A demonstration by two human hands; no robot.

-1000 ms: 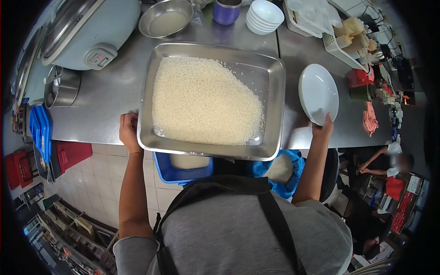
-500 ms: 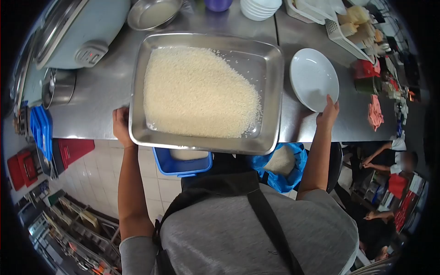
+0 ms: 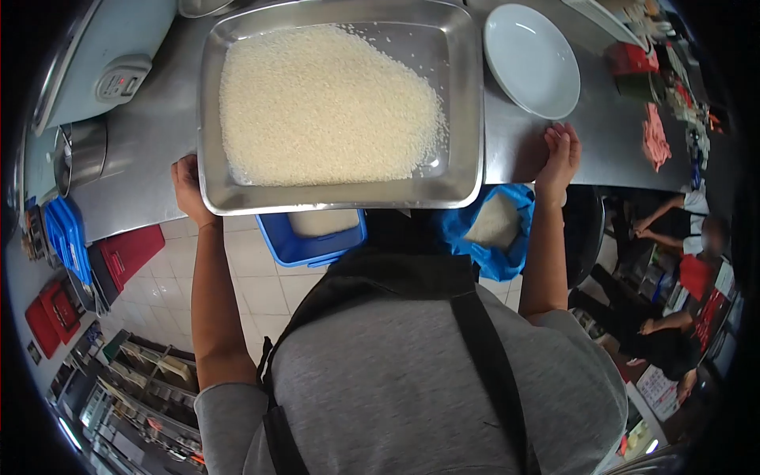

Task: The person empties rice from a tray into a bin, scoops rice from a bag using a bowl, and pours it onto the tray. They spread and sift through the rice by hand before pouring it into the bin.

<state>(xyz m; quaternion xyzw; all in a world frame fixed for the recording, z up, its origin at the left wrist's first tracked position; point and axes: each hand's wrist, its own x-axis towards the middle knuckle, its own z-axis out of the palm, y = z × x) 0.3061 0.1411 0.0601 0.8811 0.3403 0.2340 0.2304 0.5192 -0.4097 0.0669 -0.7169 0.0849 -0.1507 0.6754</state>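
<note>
Carries white rice [image 3: 332,111] heaped in a steel tray [image 3: 340,199] at the near edge of the bench [image 3: 617,154]. Has the left hand [image 3: 191,191] at the tray's left side, fingers partly hidden; cannot tell whether gripping. Has the right hand [image 3: 559,162] released, fingers loosely bent, just beside the near rim of a white plate [image 3: 532,63], right of the tray. Shows a pink cloth [image 3: 655,138] farther right.
</note>
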